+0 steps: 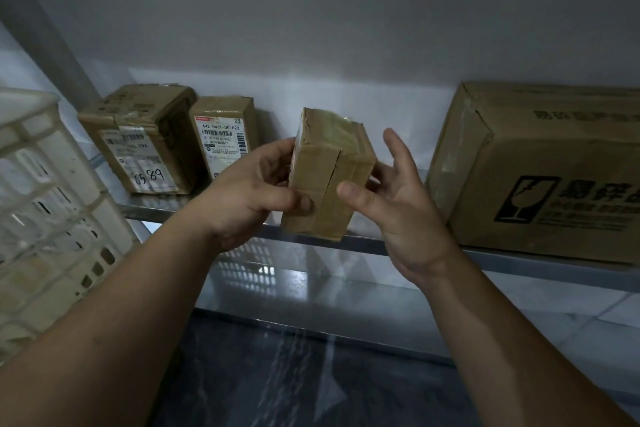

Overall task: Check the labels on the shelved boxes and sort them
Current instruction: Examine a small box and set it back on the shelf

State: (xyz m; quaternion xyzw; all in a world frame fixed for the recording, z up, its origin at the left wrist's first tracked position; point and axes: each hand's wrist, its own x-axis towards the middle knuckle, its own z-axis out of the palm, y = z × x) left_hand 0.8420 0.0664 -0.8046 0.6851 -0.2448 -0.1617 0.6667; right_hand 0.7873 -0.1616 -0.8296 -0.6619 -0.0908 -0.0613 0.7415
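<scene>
A small taped cardboard box (329, 173) is held in the air just in front of the metal shelf (519, 260). My left hand (249, 191) grips its left side, thumb across the front. My right hand (398, 198) touches its right side with the thumb on the front face and the fingers spread. The box's label side is turned away from me. Two labelled boxes stand on the shelf at the left: one (145, 142) with "6589" handwritten on its label, and a narrower one (225, 135) with a printed white label.
A large cardboard carton (540, 170) with a fragile-glass mark sits on the shelf at the right. A white plastic crate (45, 211) stands at the left edge. A lower shelf (311, 291) and dark floor lie below.
</scene>
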